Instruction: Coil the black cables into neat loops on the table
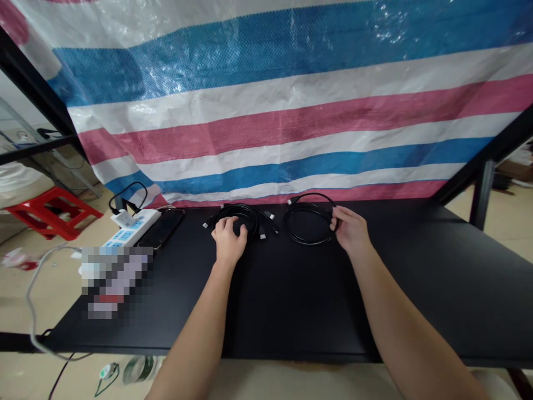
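Note:
A pile of coiled black cables [251,214] with several pale plug ends lies near the back of the black table. My left hand [230,239] rests over the front left of this pile, its fingers spread and slightly curved. To the right, a single coiled black cable [308,243] lies in a loop, one plug end sticking out at its upper left. My right hand [350,228] pinches the right side of that loop between thumb and fingers.
At the left edge of the black table [291,311] are a white power strip [144,219] with a charger plugged in, a dark phone [165,229] and a blurred patch. A striped sheet [266,122] hangs behind. A red stool [56,211] stands on the floor at left.

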Demonstrator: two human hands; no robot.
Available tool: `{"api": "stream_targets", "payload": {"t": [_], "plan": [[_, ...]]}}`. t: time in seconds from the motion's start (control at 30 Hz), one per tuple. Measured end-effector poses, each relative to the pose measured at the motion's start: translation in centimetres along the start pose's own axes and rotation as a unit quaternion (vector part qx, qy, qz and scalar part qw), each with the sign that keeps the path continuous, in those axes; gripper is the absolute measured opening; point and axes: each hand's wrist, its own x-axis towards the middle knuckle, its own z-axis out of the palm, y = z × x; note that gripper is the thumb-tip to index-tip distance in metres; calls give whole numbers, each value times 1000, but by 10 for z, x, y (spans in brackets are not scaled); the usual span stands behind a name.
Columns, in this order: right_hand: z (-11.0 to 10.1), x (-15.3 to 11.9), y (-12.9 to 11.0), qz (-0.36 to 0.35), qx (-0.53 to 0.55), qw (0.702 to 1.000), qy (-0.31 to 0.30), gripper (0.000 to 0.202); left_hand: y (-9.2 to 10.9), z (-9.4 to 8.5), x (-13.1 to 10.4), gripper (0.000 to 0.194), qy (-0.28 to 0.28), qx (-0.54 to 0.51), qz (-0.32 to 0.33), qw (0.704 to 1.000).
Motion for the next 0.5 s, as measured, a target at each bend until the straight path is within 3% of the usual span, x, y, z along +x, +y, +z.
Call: {"api": "stream_targets", "payload": {"t": [0.1, 0.2, 0.33, 0.4, 0.5], "plan": [[0, -10, -13, 9, 116, 987, -114, 19, -1, 2, -3, 35, 41, -29, 64, 997], [1, -19, -20, 22, 136, 966, -217, 19, 7, 4, -10, 47, 61, -69, 162, 983], [14, -31, -19, 46, 102, 945, -306, 21, 29, 6, -21, 51, 12, -107, 260, 960], [22, -37, -16, 58, 75, 932, -349, 21, 38, 9, -25, 43, -40, -119, 252, 960], [27, -42, -16, 54, 47, 926, -371, 23, 45, 12, -27, 30, -101, -167, 179, 964]]}}
